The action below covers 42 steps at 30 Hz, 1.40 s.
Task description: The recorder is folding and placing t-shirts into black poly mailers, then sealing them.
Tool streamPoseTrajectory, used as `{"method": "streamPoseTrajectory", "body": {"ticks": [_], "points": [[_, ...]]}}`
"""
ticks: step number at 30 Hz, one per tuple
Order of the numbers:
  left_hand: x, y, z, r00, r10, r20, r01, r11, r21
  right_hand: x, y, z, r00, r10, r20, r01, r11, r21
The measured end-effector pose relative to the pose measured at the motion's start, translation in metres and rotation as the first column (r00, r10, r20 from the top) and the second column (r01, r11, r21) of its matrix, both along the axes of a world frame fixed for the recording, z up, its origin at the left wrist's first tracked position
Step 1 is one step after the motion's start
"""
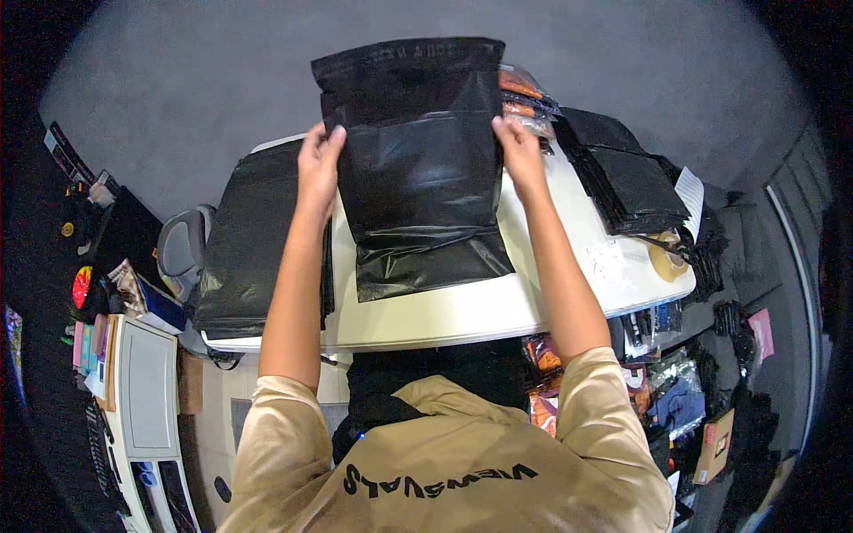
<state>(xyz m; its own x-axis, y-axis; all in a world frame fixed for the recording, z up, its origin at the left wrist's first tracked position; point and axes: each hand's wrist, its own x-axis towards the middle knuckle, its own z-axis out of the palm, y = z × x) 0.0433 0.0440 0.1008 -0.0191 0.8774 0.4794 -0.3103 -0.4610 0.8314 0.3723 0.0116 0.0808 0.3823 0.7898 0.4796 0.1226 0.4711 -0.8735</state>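
1. Black plastic mailer bag (418, 178) being held up over white table (462, 311), lower end resting on the tabletop, flap end raised away from the body.
2. Left hand (318, 164) gripping the bag's left edge, fingers closed on the plastic; right hand (520, 151) pinching the right edge the same way. Both at one height, probably keeping the bag spread flat and square.
3. Bulging and creasing in the lower half, suggesting something inside; contents not visible through opaque film.
4. Lying left of the bag: pile of black bags (253, 240), draping over the table edge, within left-hand reach.
5. Lying right: stack of flat black mailers (626, 182), fanned out, near right hand.
6. Sitting behind the bag: clear packets with orange contents (526, 98), partly hidden.
7. Sitting at the right table corner: roll of brown tape (666, 259).
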Motion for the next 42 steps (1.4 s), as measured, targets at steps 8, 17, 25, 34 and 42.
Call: {"method": "streamPoseTrajectory", "body": {"ticks": [8,17,25,34,42], "points": [[0.020,0.010,-0.015,0.977,0.185,-0.109,-0.188,0.982,-0.020,-0.007,0.009,-0.007,0.996,-0.004,-0.084,-0.004,0.996,-0.088],[0.001,0.003,0.018,0.990,0.142,-0.002,-0.142,0.986,0.090,-0.010,-0.010,0.037,0.984,-0.002,-0.178,0.011,0.999,0.054],[-0.003,-0.032,0.080,0.986,0.162,0.046,-0.169,0.963,0.210,-0.014,-0.051,0.098,0.996,-0.063,-0.055,0.074,0.971,0.227],[-0.018,-0.089,0.121,0.973,0.212,0.085,-0.229,0.908,0.350,-0.021,-0.122,0.146,1.000,-0.005,0.008,0.002,0.948,0.318],[-0.012,-0.033,0.058,0.969,0.161,-0.185,-0.149,0.986,0.080,0.008,-0.046,0.058,0.917,-0.244,0.315,0.216,0.969,0.124]]}}
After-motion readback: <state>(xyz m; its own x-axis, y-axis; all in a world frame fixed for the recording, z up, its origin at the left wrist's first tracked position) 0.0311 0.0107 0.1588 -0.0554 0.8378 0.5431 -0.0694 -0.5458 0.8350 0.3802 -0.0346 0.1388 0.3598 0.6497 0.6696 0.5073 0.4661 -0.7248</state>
